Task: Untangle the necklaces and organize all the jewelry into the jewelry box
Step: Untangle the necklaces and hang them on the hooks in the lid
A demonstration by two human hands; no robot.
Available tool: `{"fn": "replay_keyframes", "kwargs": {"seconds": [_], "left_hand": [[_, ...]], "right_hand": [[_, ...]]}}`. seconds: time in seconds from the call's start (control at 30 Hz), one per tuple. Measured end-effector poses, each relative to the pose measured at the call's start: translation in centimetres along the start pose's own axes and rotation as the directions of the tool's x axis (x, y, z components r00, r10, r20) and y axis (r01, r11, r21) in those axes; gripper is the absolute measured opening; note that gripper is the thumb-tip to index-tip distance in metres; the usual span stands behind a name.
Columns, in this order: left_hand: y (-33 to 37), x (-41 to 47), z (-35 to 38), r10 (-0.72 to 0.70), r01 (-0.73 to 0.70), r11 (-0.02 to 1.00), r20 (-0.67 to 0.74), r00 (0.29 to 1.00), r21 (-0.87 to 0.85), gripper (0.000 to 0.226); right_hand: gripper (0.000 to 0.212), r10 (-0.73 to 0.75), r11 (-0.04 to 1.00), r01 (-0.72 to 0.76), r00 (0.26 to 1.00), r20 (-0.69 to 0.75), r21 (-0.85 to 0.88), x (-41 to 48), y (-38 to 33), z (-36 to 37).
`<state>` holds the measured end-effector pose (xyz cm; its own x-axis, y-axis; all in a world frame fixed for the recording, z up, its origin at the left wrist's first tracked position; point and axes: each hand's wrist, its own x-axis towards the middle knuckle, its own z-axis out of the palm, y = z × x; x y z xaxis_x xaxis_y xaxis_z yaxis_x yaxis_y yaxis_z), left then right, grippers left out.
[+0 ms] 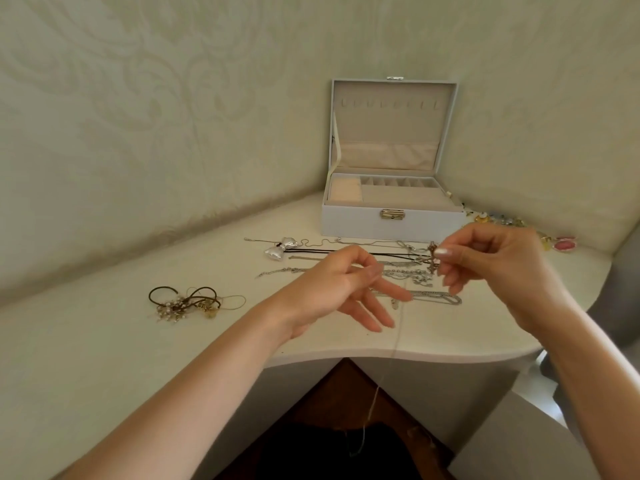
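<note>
Two pinches, held apart to lift one strand clear of the silver necklaces [436, 297]: my right hand [502, 271] nips the dark pendant [433, 258], and my left hand [329, 289] nips its fine chain [398, 327], spare fingers splayed. The chain trails over the table edge [311, 360] at 6 o'clock — a snag risk, I'd say. The jewelry box [356, 223] stands open at 12.

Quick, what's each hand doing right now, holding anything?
Left hand: thumb and forefinger pinched together, maybe on the thin chain; cannot be told.
Right hand: pinching a small pendant.
</note>
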<state>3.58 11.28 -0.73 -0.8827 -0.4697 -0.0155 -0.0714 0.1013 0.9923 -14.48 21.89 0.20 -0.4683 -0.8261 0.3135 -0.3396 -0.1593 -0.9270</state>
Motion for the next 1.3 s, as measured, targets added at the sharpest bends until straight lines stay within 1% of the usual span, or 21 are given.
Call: {"fn": "replay_keyframes", "kwargs": {"seconds": [0.07, 0.17, 0.23, 0.33, 0.43, 0.53, 0.67, 0.73, 0.8, 0.87, 0.93, 0.97, 1.03, 1.1, 1.13, 1.17, 1.23, 1.27, 1.3], "left_hand": [[0.2, 0.3, 0.4, 0.014, -0.016, 0.997, -0.022, 1.000, -0.082, 0.015], [0.4, 0.4, 0.4, 0.007, -0.010, 0.993, -0.024, 1.000, -0.119, 0.014], [0.5, 0.2, -0.1, 0.007, -0.012, 0.996, -0.051, 0.999, -0.088, 0.013], [0.7, 0.0, -1.3, 0.039, -0.043, 0.999, -0.158, 0.987, -0.024, 0.014], [1.0, -0.3, -2.8, 0.069, -0.067, 0.998, -0.272, 0.960, 0.017, 0.016], [0.8, -0.6, -4.6, 0.075, -0.043, 0.995, -0.370, 0.926, 0.092, 0.017], [0.6, -0.9, -7.2, 0.096, -0.046, 0.993, -0.506, 0.857, 0.112, 0.019], [0.3, -1.0, -8.5, 0.111, -0.032, 0.990, -0.604, 0.789, 0.140, 0.020], [0.0, -1.1, -9.8, 0.133, -0.030, 0.987, -0.698, 0.704, 0.157, 0.019], [-0.3, -1.1, -10.5, 0.157, -0.030, 0.983, -0.744, 0.649, 0.180, 0.019], [-0.5, -1.1, -10.4, 0.227, -0.040, 0.964, -0.734, 0.640, 0.263, 0.020], [-0.5, -1.1, -10.0, 0.288, -0.047, 0.938, -0.700, 0.654, 0.342, 0.020], [-0.2, -1.0, -8.7, 0.412, -0.051, 0.837, -0.565, 0.715, 0.546, 0.017], [0.0, -0.7, -7.6, 0.483, -0.063, 0.716, -0.429, 0.763, 0.695, 0.013], [0.2, -0.5, -7.2, 0.498, -0.077, 0.684, -0.387, 0.776, 0.726, 0.013], [0.3, -0.3, -6.7, 0.501, -0.096, 0.674, -0.357, 0.788, 0.733, 0.012], [0.5, 0.2, -5.8, 0.490, -0.142, 0.672, -0.292, 0.822, 0.727, 0.011], [0.5, 0.5, -5.2, 0.482, -0.165, 0.667, -0.251, 0.840, 0.727, 0.010], [0.4, 0.8, -4.7, 0.473, -0.185, 0.660, -0.211, 0.856, 0.728, 0.009]], "right_hand": [[0.013, -0.020, 1.000, 0.020, 1.000, -0.001, 0.013, 0.2, -0.4, 0.6], [0.008, -0.037, 0.999, 0.038, 0.999, -0.024, 0.019, 0.6, -0.5, 0.9], [0.012, -0.038, 0.999, 0.039, 0.998, -0.051, 0.002, 0.8, -0.3, 0.7], [0.017, -0.029, 0.995, 0.022, 0.997, -0.075, -0.094, 0.8, 0.3, 0.2], [0.016, 0.025, 0.991, -0.038, 0.995, -0.099, -0.126, 0.7, 1.0, -0.8], [0.014, 0.080, 0.985, -0.098, 0.988, -0.135, -0.140, 0.6, 1.6, -2.1], [0.013, 0.143, 0.973, -0.171, 0.974, -0.174, -0.157, 0.5, 2.4, -3.6], [0.014, 0.168, 0.964, -0.202, 0.967, -0.191, -0.171, 0.4, 2.8, -4.2], [0.015, 0.187, 0.955, -0.227, 0.961, -0.204, -0.190, 0.3, 3.1, -4.4], [0.016, 0.215, 0.943, -0.255, 0.957, -0.194, -0.214, 0.2, 3.3, -4.4], [0.015, 0.248, 0.922, -0.285, 0.954, -0.168, -0.261, 0.2, 3.4, -4.2], [0.015, 0.263, 0.908, -0.296, 0.953, -0.149, -0.295, 0.2, 3.4, -3.9], [0.014, 0.290, 0.875, -0.305, 0.952, -0.099, -0.376, 0.1, 3.1, -3.4], [0.012, 0.309, 0.841, -0.302, 0.949, -0.061, -0.449, -0.1, 2.8, -2.9], [0.010, 0.301, 0.823, -0.288, 0.952, -0.054, -0.489, -0.2, 2.6, -2.6], [0.008, 0.273, 0.805, -0.260, 0.960, -0.057, -0.533, -0.1, 2.4, -2.3], [0.008, 0.166, 0.797, -0.177, 0.983, -0.072, -0.578, 0.0, 1.9, -1.6], [0.012, 0.117, 0.821, -0.138, 0.990, -0.073, -0.554, -0.1, 1.5, -1.0], [0.015, 0.081, 0.868, -0.099, 0.995, -0.057, -0.487, 0.0, 1.0, -0.2]]}}
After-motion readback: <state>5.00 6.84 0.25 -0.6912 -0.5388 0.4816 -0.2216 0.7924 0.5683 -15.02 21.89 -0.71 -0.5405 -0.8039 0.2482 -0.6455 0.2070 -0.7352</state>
